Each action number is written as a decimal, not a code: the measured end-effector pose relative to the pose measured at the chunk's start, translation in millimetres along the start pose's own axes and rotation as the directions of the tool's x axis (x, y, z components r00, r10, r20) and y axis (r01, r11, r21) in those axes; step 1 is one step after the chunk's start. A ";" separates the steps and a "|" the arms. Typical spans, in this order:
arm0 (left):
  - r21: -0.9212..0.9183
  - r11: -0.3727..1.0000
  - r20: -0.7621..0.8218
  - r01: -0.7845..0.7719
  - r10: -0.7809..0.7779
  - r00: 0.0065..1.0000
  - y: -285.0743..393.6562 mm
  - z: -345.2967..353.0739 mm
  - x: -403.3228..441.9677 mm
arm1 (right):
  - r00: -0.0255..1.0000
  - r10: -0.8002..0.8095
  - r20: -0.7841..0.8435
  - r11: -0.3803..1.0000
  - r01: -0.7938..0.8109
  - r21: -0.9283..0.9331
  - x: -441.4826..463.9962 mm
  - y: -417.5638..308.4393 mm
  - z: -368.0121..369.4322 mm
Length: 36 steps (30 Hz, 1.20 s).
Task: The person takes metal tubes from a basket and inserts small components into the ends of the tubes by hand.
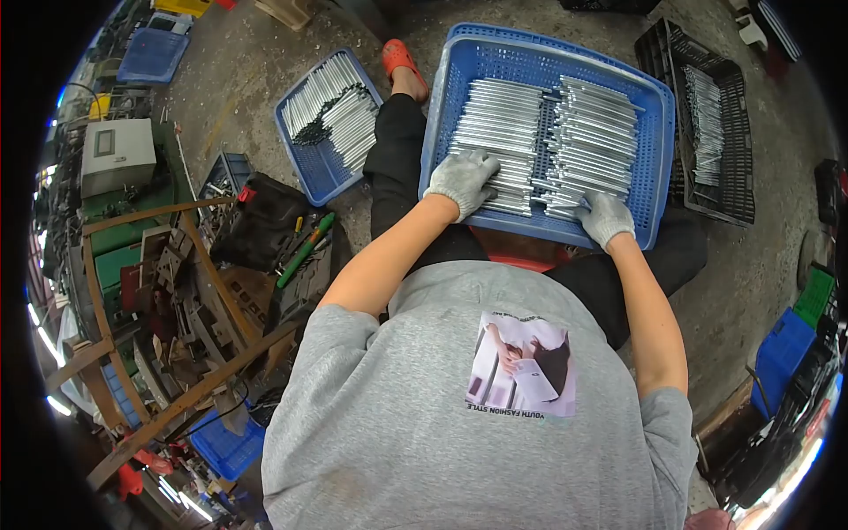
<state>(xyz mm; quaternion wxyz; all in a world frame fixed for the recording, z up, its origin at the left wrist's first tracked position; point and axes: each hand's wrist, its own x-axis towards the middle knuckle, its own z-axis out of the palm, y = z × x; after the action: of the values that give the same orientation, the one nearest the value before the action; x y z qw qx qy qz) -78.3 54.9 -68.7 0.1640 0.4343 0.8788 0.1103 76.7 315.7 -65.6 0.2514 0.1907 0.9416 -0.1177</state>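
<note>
A blue perforated plastic basket [659, 159] sits across my lap, holding two side-by-side stacks of shiny metal rods. My left hand [463, 183], in a grey-white knit glove, curls over the near left ends of the left stack of rods [499, 132]. At the near end of the right stack of rods [596, 132], my gloved right hand [606, 218] has its fingers bent around the lowest rods. Parts of the fingertips on both hands are hidden against the metal. The rods lie roughly crosswise, with a narrow gap between the stacks.
Left of my leg, a smaller blue basket [336, 190] holds more rods. A black crate [746, 168] with rods stands on the right. A cluttered workbench with a wooden frame [221, 283], a black tool case [256, 221] and a grey box [117, 157] fills the left side.
</note>
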 end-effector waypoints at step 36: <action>-0.522 0.832 -0.195 -0.190 0.101 0.976 35.8 -60.4 -82.0 | 0.778 -0.432 -0.455 0.793 0.568 0.218 -106.7 -81.7 -45.0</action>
<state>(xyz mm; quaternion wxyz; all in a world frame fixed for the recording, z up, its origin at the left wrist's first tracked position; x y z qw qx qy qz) -28.8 7.7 14.8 0.1992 0.4264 0.7872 0.3985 108.7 224.5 38.1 -0.0154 -0.0106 0.9525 -0.3041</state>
